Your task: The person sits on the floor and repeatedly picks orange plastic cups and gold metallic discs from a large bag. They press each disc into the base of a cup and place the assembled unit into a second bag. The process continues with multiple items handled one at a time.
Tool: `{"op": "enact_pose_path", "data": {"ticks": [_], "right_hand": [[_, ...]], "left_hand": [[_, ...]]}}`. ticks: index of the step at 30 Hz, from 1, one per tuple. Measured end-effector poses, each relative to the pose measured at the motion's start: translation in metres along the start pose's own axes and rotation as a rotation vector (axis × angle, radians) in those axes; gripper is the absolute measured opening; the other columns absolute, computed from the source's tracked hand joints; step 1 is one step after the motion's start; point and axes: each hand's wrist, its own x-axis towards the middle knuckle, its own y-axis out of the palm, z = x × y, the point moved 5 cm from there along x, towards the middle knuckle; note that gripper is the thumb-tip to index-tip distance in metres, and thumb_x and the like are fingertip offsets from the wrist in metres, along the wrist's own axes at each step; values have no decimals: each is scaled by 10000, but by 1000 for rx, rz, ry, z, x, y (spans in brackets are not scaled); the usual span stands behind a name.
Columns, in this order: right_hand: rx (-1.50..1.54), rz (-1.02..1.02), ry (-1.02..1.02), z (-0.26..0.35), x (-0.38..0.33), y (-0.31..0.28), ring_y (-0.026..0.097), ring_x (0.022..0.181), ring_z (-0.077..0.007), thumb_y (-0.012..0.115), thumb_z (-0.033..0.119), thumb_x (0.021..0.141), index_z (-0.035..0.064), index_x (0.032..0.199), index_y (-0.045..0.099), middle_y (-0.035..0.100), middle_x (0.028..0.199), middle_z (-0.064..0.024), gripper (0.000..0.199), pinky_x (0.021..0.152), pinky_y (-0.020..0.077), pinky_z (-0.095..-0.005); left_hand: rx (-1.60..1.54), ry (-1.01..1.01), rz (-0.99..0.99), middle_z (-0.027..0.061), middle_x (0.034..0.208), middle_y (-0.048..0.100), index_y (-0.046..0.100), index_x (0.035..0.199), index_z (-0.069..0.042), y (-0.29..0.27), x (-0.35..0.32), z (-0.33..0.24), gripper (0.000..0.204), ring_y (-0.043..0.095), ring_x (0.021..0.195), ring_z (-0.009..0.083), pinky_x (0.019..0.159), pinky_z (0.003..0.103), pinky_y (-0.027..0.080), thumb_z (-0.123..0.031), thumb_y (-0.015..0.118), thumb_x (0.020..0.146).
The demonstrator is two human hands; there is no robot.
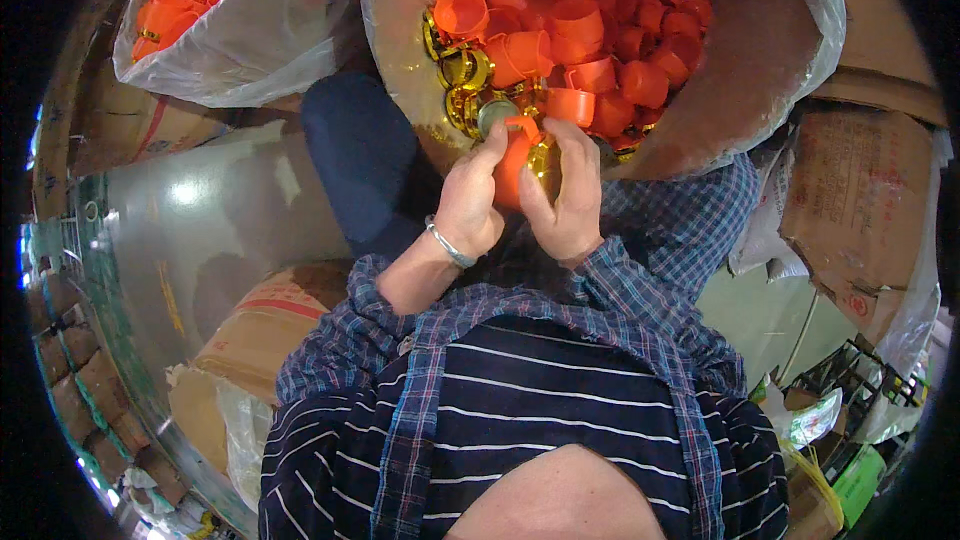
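Between my two hands, close to the edge of a plastic-lined box (742, 125), is an orange plastic cup (509, 172) with a handle. My left hand (472, 192), a bracelet on its wrist, grips the cup from the left. Curled round the other side, my right hand (567, 192) holds a shiny gold piece (539, 158) against the cup; its exact shape is partly covered by the fingers. Just beyond my hands, several gold rings (462, 70) lie along the left side of the box, next to a heap of orange cups (640, 83).
At the upper left stands a second lined bag (232, 70) with more orange cups (185, 0). A torn carton (258, 325) is on the floor at left, and a large brown carton (855, 210) at right. A green packet (857, 485) lies at the lower right.
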Motion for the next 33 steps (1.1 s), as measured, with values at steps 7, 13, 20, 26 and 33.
{"op": "enact_pose_path", "data": {"ticks": [7,13,20,26,33], "right_hand": [[1,205,-377,23,13,1,583,1040,-376,791,327,734,14,1274,539,575,1205,-193,674,903,483,-459],[108,153,-30,-31,35,-1,548,1185,-374,779,328,804,7,1277,576,588,1278,-207,606,1024,432,-440],[-746,581,419,-178,-4,-9,618,1061,-346,664,323,850,95,1136,649,671,1108,-141,366,900,508,-459],[-826,673,493,-246,-21,19,654,1013,-378,605,218,883,36,1101,613,690,1066,-195,284,849,539,-496],[-711,624,608,-254,-22,3,684,933,-394,569,161,875,71,1056,661,710,974,-195,222,789,547,-508]], "left_hand": [[-15,-108,8,75,1284,596,534,1310,-69,-18,-14,3,473,572,1182,217,1033,389,459,-444,392,1058],[960,953,-187,148,1229,639,598,1252,12,11,-44,-198,416,613,1116,255,998,382,470,-317,539,1004],[1672,1922,-735,171,1096,691,679,1157,1,97,-79,-374,538,643,1002,282,908,382,492,-445,700,857],[2123,1275,470,155,1344,547,602,1263,-100,79,113,-85,480,441,1327,325,1119,475,331,-197,705,804],[2551,965,380,178,1194,630,761,915,-68,27,217,-18,229,435,1321,397,1157,574,253,-185,624,775]]}}
